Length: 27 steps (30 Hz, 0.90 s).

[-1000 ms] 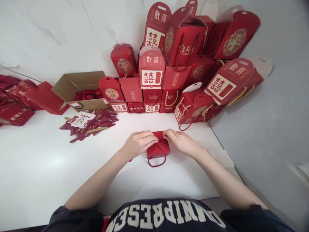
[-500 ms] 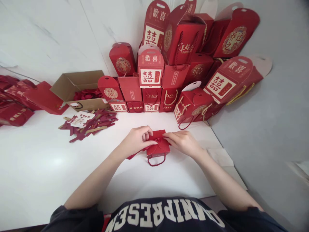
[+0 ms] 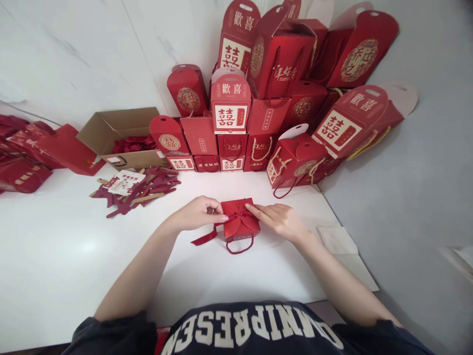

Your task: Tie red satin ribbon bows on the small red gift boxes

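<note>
A small red gift box [image 3: 241,228] stands on the white table, its curved top flaps folded together and a red cord handle [image 3: 239,252] hanging toward me. Dark red ribbon [image 3: 206,238] is tied across the top, with one tail lying out on the left. My left hand [image 3: 197,213] pinches the ribbon between thumb and fingers at the box's left edge. From the right, my right hand [image 3: 278,220] reaches over the top with its fingers closed at the knot; the ribbon's right end is mostly hidden beneath them.
Red gift boxes [image 3: 231,116] are stacked along the wall, behind and to the right. An open cardboard carton [image 3: 138,159] of red pieces stands back left, with a pile of dark red ribbon-like strips [image 3: 151,190] before it. More red boxes [image 3: 25,172] lie far left.
My left hand has moved left and outward from the knot, drawing the ribbon with it. The ribbon across the top looks tauter, and its left tail now shows more fully.
</note>
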### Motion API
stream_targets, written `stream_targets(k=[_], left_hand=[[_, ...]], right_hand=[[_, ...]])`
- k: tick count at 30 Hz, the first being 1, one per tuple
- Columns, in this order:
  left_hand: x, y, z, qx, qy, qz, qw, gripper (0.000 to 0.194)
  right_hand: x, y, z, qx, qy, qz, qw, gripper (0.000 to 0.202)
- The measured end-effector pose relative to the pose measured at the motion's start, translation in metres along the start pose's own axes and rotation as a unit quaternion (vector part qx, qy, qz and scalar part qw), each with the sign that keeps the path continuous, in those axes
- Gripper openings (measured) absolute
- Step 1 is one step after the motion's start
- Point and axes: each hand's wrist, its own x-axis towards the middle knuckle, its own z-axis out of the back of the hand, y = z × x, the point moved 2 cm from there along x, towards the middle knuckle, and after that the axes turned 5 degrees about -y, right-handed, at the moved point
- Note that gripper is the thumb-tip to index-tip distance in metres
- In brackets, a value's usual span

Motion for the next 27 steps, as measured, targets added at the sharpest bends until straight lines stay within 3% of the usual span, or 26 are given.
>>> stream_targets(k=[9,11,13,15,17,19,21,23,27], left_hand=[[0.008,0.018,0.01,-0.055,0.064,0.01,0.996,0.03],[0.008,0.018,0.012,-0.052,0.06,0.001,0.997,0.029],[0.006,0.015,0.014,-0.037,0.05,-0.01,0.998,0.028],[0.004,0.013,0.016,-0.012,0.044,-0.013,0.999,0.029],[0.002,0.011,0.016,0.007,0.044,-0.003,0.999,0.034],[0.001,0.009,0.015,0.015,0.049,0.015,0.999,0.038],[0.0,0.009,0.012,0.021,0.058,0.033,0.998,0.04],[-0.001,0.008,0.009,0.028,0.065,0.047,0.996,0.041],[-0.001,0.007,0.008,0.017,0.063,0.049,0.997,0.041]], right_hand=[[-0.013,-0.002,-0.007,0.013,-0.02,-0.01,1.0,0.045],[-0.016,-0.001,-0.01,0.076,-0.015,-0.046,0.996,0.045],[-0.019,-0.003,-0.014,0.19,-0.011,-0.141,0.972,0.038],[-0.019,-0.007,-0.019,0.354,0.001,-0.272,0.895,0.029],[-0.018,-0.011,-0.025,0.528,0.028,-0.374,0.762,0.026],[-0.014,-0.012,-0.03,0.659,0.082,-0.416,0.621,0.037],[-0.008,-0.013,-0.035,0.715,0.146,-0.431,0.53,0.06],[-0.003,-0.013,-0.038,0.723,0.202,-0.437,0.495,0.075],[0.006,-0.013,-0.037,0.696,0.21,-0.437,0.53,0.071]])
